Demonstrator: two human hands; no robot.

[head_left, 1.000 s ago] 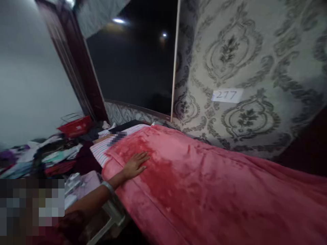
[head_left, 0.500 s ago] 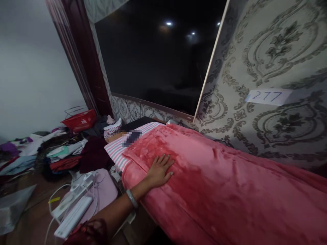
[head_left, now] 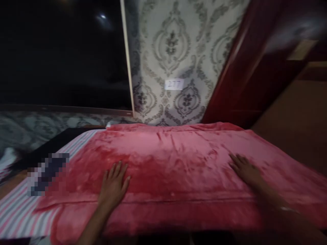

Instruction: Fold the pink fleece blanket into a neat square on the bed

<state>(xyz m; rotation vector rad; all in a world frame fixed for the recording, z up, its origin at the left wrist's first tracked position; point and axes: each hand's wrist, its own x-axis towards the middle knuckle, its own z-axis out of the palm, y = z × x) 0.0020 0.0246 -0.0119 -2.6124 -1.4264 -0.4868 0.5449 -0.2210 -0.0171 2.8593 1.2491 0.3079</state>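
Observation:
A plush red-pink blanket covers most of the surface in front of me, its pile marked with darker and lighter patches. My left hand lies flat on its left part with the fingers spread. On the right part rests my right hand, fingers stretched out and slightly blurred. Neither hand grasps anything. Under the blanket's left edge a striped cloth in white, pink and grey sticks out. A dark pixelated object lies where cloth and blanket meet; its kind cannot be made out.
Behind the blanket stands a patterned wall with a paper label reading 277. A large dark television screen is at upper left. Dark red glossy wood panelling rises at the right. A black surface shows beyond the striped cloth.
My view has swung right, so the cluttered floor at left is out of sight. My right hand has come into view on the blanket. My left hand stays flat on it.

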